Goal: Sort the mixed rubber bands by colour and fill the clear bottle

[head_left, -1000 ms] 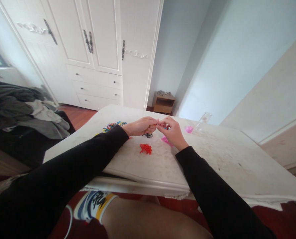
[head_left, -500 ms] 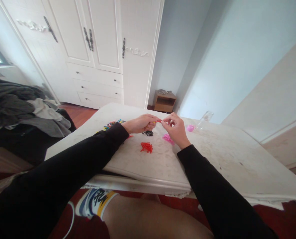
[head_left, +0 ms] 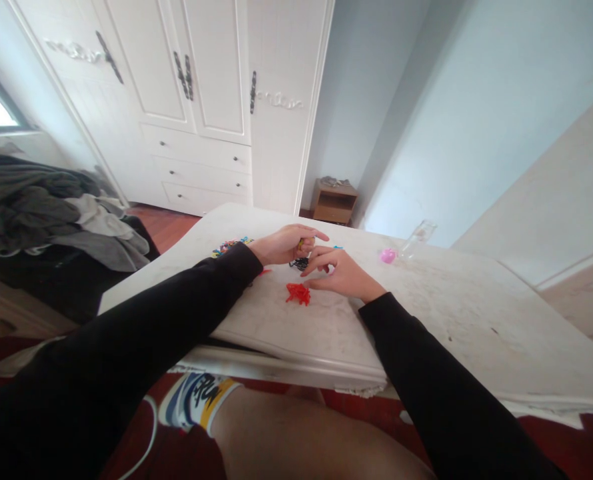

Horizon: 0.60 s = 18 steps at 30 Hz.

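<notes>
My left hand (head_left: 287, 244) is over the middle of the table, its index finger stretched out to the right and its other fingers curled. A bit of yellow band (head_left: 301, 243) shows in that grip. Just above a small heap of red rubber bands (head_left: 298, 294), my right hand (head_left: 340, 272) points left, thumb and fingertips apart, with nothing visible between them. A black heap of bands (head_left: 299, 263) lies between the hands, partly covered. Mixed coloured bands (head_left: 230, 247) lie beyond my left wrist. My right hand hides most of the pink heap.
The white table (head_left: 426, 320) extends far to the right. On its far side are a pink round object (head_left: 388, 256) and a clear container (head_left: 417, 240) lying tilted. Behind stand a white wardrobe (head_left: 216, 160) and a small wooden cabinet (head_left: 334, 202). Clothes (head_left: 51, 207) are piled at left.
My right hand has come away from the left fingertips, down and toward the red heap, and its fingers have parted. The red band between the hands no longer shows. My left index finger has straightened.
</notes>
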Motion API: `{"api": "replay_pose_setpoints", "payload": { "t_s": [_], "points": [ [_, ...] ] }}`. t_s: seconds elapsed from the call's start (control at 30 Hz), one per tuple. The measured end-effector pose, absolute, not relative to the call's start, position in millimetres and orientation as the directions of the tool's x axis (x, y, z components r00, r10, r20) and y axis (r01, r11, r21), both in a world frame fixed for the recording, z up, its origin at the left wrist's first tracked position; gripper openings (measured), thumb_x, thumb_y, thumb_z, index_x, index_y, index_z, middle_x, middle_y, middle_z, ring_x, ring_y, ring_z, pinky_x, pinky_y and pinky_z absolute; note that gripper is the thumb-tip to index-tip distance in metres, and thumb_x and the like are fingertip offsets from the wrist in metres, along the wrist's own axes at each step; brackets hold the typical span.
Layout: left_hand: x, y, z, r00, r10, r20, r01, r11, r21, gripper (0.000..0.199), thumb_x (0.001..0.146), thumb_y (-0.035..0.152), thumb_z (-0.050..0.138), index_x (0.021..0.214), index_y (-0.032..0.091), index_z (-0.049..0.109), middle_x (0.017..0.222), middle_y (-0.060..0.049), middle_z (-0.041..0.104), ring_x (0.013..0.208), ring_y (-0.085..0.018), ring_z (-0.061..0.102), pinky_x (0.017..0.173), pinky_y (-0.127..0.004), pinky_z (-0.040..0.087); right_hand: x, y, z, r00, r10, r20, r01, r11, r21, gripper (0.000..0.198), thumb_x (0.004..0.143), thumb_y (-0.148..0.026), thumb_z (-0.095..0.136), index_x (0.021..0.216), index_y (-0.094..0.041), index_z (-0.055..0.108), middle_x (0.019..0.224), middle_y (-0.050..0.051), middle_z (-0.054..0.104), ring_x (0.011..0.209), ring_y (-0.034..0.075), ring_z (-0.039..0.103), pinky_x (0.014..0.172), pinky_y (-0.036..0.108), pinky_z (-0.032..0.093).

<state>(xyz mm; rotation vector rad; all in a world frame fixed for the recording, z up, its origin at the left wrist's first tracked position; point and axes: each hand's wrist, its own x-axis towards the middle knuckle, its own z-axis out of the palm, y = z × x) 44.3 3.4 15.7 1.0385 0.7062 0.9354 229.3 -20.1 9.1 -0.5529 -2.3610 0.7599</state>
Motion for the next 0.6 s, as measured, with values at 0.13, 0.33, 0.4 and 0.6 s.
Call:
{"api": "replay_pose_setpoints", "payload": {
  "t_s": [0.13,0.33,0.4,0.6],
  "points": [
    [47.1,2.2,17.6,0.426,0.903,-0.056,-0.322,0.209,0.923,0.017,0.093,0.010,0.055,0.085,0.006,0.069,0.058,0.005,0.036,0.047,-0.006,0.034,0.044,-0.016,0.031,231.9,-15.7,8.7,-0.542,0.625,0.562,0.291,0.767,-0.572,0.009,0.077,-0.027,0.082,0.080,-0.022,0.075,0.074,-0.001,0.060,0.067,0.014,0.049,0.064,0.030,0.040],
    [52.5,-2.6,20.3,0.488,0.866,-0.112,-0.319,0.296,0.901,0.032,0.094,0.004,0.046,0.065,0.011,0.057,0.059,0.004,0.036,0.048,-0.005,0.034,0.044,-0.015,0.030,234.3,-6.9,6.3,-0.356,0.675,0.646,0.385,0.736,-0.557,0.014,0.086,-0.035,0.075,0.083,-0.021,0.071,0.081,0.001,0.062,0.071,0.015,0.053,0.065,0.031,0.042],
    [53.5,-4.6,20.1,0.515,0.849,-0.117,-0.297,0.304,0.905,0.032,0.096,0.004,0.045,0.067,0.011,0.056,0.061,0.003,0.039,0.049,-0.005,0.035,0.045,-0.014,0.030,234.1,-5.9,6.2,-0.375,0.663,0.648,0.380,0.747,-0.545,0.017,0.088,-0.037,0.074,0.081,-0.021,0.072,0.079,0.001,0.060,0.070,0.015,0.053,0.064,0.031,0.042],
    [52.9,-5.5,17.8,0.551,0.827,-0.108,-0.273,0.301,0.914,0.028,0.095,0.005,0.050,0.068,0.011,0.056,0.062,0.003,0.040,0.050,-0.006,0.036,0.046,-0.014,0.032,233.5,-6.8,7.0,-0.382,0.647,0.660,0.395,0.760,-0.516,0.014,0.089,-0.027,0.071,0.077,-0.020,0.071,0.074,0.000,0.056,0.068,0.014,0.052,0.064,0.031,0.041]
  ]
}}
